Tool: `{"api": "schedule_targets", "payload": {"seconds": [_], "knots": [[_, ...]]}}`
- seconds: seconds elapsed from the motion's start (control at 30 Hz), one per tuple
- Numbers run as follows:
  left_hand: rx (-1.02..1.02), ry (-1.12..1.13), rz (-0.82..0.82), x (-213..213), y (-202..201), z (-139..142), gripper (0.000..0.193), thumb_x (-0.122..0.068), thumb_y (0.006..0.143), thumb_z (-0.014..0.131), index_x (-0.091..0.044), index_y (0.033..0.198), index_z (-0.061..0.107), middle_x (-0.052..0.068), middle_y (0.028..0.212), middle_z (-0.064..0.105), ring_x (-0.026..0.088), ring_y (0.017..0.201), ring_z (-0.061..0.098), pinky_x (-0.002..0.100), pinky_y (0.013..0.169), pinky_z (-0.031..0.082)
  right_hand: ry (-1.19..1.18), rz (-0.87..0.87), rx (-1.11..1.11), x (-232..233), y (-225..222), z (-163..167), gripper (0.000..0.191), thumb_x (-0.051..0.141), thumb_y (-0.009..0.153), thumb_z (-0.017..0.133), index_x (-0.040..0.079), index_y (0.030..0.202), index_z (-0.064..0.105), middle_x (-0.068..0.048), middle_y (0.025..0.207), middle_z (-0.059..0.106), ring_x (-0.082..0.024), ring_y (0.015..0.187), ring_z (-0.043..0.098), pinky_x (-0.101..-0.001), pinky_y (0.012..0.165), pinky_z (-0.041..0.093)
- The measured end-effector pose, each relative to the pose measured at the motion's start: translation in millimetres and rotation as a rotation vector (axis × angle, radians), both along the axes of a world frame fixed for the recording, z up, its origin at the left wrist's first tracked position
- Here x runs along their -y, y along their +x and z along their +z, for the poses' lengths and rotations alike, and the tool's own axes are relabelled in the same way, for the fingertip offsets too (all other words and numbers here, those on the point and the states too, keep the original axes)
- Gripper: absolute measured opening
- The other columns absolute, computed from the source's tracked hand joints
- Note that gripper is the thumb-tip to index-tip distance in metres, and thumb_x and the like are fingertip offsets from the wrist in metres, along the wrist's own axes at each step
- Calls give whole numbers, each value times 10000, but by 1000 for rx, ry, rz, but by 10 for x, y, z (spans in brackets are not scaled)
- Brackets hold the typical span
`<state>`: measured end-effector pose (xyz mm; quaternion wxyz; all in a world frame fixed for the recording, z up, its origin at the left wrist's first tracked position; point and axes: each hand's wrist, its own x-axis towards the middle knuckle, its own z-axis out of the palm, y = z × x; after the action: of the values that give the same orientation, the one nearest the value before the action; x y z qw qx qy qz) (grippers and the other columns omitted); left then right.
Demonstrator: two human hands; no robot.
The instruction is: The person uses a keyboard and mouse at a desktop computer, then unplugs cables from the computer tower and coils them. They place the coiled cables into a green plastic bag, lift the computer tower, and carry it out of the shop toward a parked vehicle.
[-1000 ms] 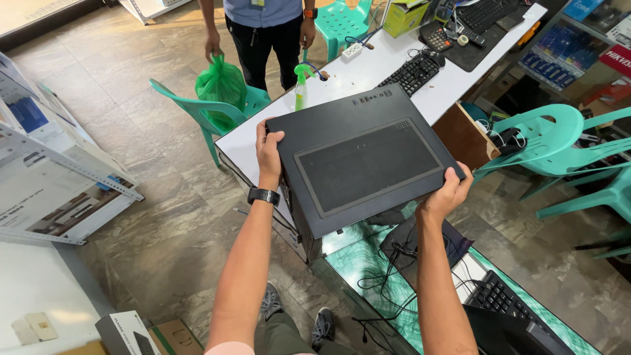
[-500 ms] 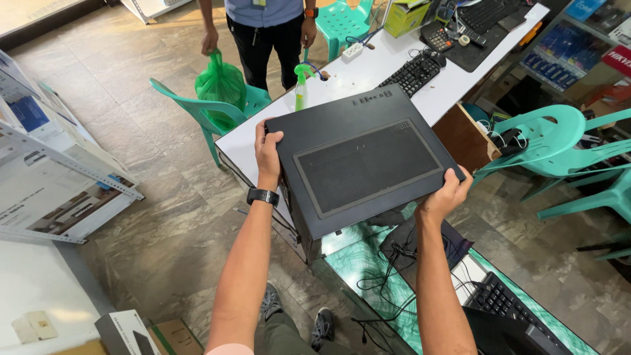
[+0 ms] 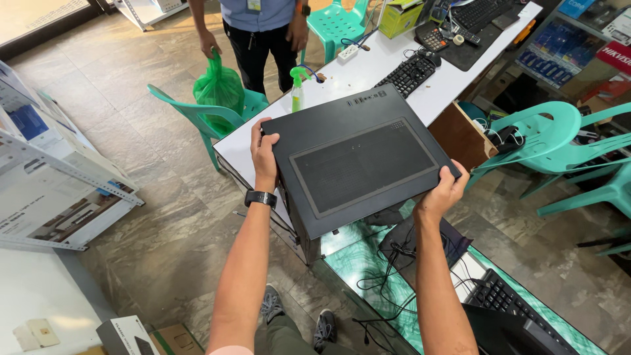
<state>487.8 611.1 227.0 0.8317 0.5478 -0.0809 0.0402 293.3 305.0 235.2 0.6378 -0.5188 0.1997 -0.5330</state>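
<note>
- The black computer case (image 3: 358, 164) occupies the centre of the frame, carried above the near end of the white bench (image 3: 368, 72) and tilted so that its large vented panel faces the camera.
- The left hand (image 3: 264, 152) is clamped on the left edge of the case, thumb over the top face and fingers underneath; a black wristwatch (image 3: 261, 198) sits on that wrist.
- The right hand (image 3: 443, 192) is clamped on the lower right corner of the case, palm supporting it from below, fingers curled round the edge.
- Both grips are closed on the case; neither hand contacts anything else.
- On the bench, beyond the far edge of the case, stands a green spray bottle (image 3: 298, 92), with a black keyboard (image 3: 412, 72) to its right.
- At the upper centre of the frame a second person (image 3: 256, 33) stands behind the bench and holds a green plastic bag (image 3: 220, 89) in one hand.
- A teal plastic chair (image 3: 207, 121) stands left of the bench; further teal chairs (image 3: 559, 141) are grouped at the right of the frame.
- Below the case, a glass-topped surface (image 3: 368, 263) carries loose black cables (image 3: 394, 253) and a second keyboard (image 3: 506, 302) at the lower right.
</note>
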Motion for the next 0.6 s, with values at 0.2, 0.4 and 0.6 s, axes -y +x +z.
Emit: {"api": "schedule_targets", "payload": {"seconds": [0.2,0.4,0.6], "knots": [[27,11,7,-7,7,-22,413,-129,889,585,-69,1298,593,30,1060,564,151,945,535,270,881,452,6,-18,-14,47,3,-106,226,107,1002,563,22,1210,587,-67,1075,620,-152,945,610,-298,850,519],[162,85,71,-23,12,-11,538,-79,929,577,-82,1465,526,-1,1266,556,105,1120,514,237,997,405,-354,-144,-352,137,-44,129,221,35,943,591,-16,1151,646,-90,1079,662,-188,992,632,-321,924,507],[31,65,-2,-35,-14,1,435,-99,937,566,-80,1371,581,47,1101,554,150,967,518,276,889,440,-546,-120,-855,197,-39,595,279,154,886,656,0,1117,666,-172,1139,685,-321,1061,657,-417,950,498]]}}
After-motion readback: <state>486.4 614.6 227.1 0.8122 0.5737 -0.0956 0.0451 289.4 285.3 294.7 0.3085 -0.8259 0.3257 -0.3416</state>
